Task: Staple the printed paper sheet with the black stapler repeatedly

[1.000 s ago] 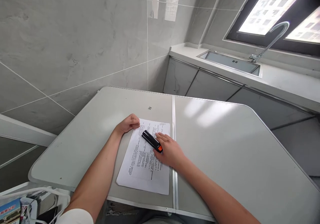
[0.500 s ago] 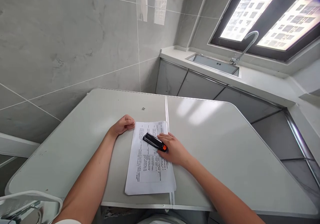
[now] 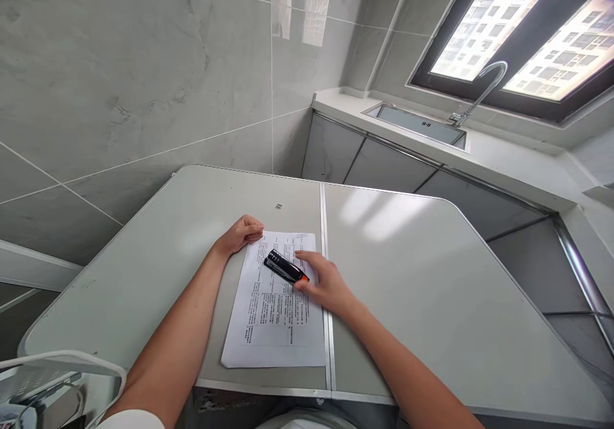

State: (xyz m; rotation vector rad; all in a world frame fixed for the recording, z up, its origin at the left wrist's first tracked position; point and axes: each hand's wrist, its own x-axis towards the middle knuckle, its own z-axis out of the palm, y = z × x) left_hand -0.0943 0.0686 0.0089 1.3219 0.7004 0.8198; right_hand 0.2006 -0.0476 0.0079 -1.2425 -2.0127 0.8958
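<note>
Printed paper sheets (image 3: 278, 343) lie on the table, slightly turned. A black stapler with an orange end (image 3: 283, 266) rests on the upper half of the paper. My left hand (image 3: 244, 233) is closed at the paper's top left corner, its fingers curled; whether the corner is pinched in them is hard to see. My right hand (image 3: 326, 283) is at the stapler's orange end, thumb against that end and fingers spread apart over the paper. Two small staples (image 3: 279, 206) lie on the table beyond the paper.
The pale folding table (image 3: 407, 275) has a seam down its middle. A white basket (image 3: 62, 355) with items stands at the lower left. Behind are a tiled wall, a counter (image 3: 508, 160) with a sink (image 3: 417, 125), and a window.
The paper has turned a little, its near end shifting left. The stapler has moved slightly left and up. My right hand has opened its fingers wider over the stapler's end.
</note>
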